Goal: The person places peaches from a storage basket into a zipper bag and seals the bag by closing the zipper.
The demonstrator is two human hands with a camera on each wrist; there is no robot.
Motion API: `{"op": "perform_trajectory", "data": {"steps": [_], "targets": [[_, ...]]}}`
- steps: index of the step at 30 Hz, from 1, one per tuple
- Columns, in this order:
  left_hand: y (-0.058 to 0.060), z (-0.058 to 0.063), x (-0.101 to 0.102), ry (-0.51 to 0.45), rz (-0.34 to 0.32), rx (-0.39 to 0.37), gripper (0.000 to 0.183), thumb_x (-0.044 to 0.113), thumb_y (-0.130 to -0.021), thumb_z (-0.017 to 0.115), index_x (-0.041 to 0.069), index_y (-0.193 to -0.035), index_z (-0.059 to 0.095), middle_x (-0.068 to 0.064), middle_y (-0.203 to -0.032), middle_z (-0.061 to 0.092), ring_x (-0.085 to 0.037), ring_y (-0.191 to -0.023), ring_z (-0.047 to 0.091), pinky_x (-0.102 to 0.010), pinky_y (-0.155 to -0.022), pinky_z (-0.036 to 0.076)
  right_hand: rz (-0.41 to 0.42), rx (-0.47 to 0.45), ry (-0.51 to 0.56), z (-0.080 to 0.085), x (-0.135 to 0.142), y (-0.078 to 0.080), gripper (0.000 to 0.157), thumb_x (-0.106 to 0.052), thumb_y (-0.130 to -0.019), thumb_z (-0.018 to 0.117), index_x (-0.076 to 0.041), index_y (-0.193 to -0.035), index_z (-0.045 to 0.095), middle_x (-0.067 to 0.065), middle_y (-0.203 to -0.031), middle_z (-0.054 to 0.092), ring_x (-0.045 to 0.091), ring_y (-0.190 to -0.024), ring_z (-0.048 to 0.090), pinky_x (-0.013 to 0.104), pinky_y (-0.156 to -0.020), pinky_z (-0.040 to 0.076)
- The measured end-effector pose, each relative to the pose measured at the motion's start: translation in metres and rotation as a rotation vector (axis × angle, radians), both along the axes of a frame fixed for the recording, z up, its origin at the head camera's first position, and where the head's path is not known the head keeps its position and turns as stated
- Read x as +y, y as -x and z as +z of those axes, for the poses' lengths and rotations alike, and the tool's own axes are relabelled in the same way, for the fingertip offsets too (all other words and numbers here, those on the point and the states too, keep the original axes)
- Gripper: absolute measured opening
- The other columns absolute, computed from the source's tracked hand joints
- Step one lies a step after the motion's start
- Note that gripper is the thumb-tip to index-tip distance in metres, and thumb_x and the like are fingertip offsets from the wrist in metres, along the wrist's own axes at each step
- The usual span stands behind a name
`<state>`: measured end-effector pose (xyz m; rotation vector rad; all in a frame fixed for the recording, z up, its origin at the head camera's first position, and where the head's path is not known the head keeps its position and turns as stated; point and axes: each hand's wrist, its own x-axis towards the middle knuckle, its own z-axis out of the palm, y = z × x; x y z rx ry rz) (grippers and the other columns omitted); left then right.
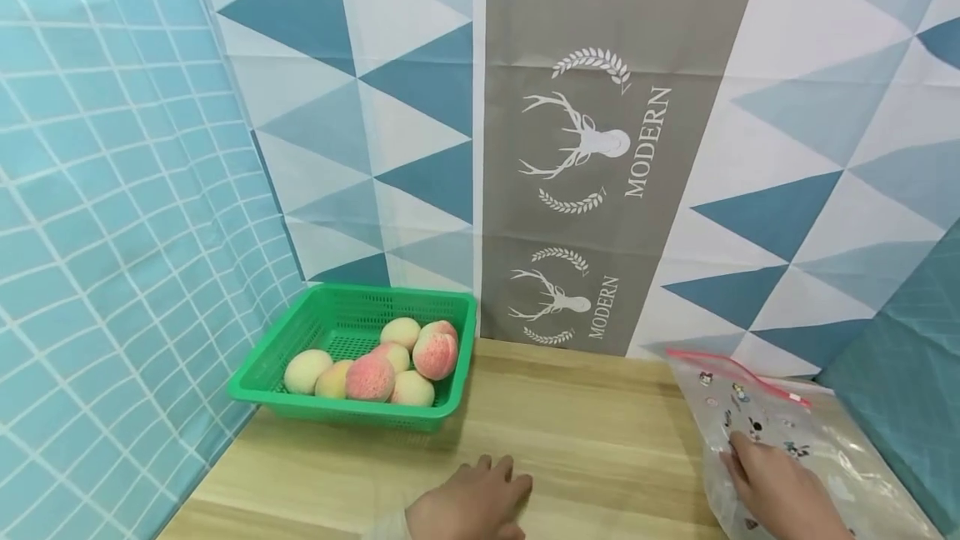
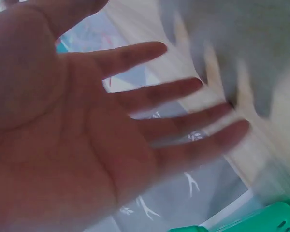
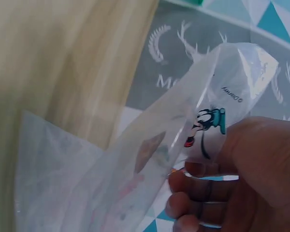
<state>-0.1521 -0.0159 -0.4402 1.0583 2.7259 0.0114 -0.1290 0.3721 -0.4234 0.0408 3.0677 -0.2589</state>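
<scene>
My left hand (image 1: 471, 500) is at the wooden table's front, near the middle, with nothing held. In the left wrist view its fingers (image 2: 179, 92) are spread and nearly straight. At the right, my right hand (image 1: 783, 486) pinches a clear slider zip bag (image 1: 708, 419) printed with small cartoon figures. A pinkish-red zip (image 1: 738, 365) runs along the bag's far edge. Up close, the right wrist view has the bag's film (image 3: 203, 92) folded between thumb and fingers. Toward the back left, a green plastic basket (image 1: 352, 415) contains several peaches (image 1: 370, 377), apart from both hands.
More clear plastic (image 1: 847, 440) lies beside the right hand, partly covered by it. A patterned cloth wall (image 1: 570, 215) closes the back of the table (image 1: 585, 432). Blue checked cloth (image 1: 112, 232) stands along the left side, and teal cloth (image 1: 907, 373) along the right.
</scene>
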Motion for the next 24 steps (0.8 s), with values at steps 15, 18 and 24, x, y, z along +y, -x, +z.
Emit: {"op": "perform_trajectory", "data": {"steps": [15, 18, 24], "targets": [[0.044, 0.01, 0.037, -0.871, -0.222, -0.119, 0.017, 0.025, -0.105, 0.052, 0.016, -0.103, 0.067, 0.01, -0.092, 0.066, 0.007, -0.082, 0.056, -0.011, -0.067, 0.049, -0.047, 0.315, 0.0, -0.006, -0.039, -0.039, 0.022, -0.024, -0.098, 0.061, -0.011, -0.084, 0.05, -0.001, -0.064, 0.042, 0.017, -0.054, 0.039, 0.035, -0.048, 0.035], [0.048, 0.012, 0.043, -1.017, -0.158, -0.199, 0.016, 0.024, -0.104, 0.054, 0.015, -0.1, 0.066, 0.004, -0.085, 0.065, 0.005, -0.075, 0.054, -0.013, -0.063, 0.048, -0.042, 0.482, 0.021, -0.014, -0.045, -0.048, 0.023, -0.021, -0.096, 0.063, -0.013, -0.081, 0.049, -0.004, -0.063, 0.039, 0.014, -0.053, 0.035, 0.032, -0.047, 0.031], [0.059, 0.015, 0.046, -1.179, 0.022, -0.396, 0.025, 0.028, -0.105, 0.051, 0.011, -0.096, 0.067, 0.004, -0.071, 0.052, -0.003, -0.058, 0.043, -0.018, -0.054, 0.037, -0.025, 0.735, 0.111, -0.032, -0.063, -0.057, 0.027, -0.012, -0.09, 0.072, -0.016, -0.075, 0.049, -0.012, -0.058, 0.033, -0.002, -0.05, 0.028, 0.02, -0.044, 0.026]]}}
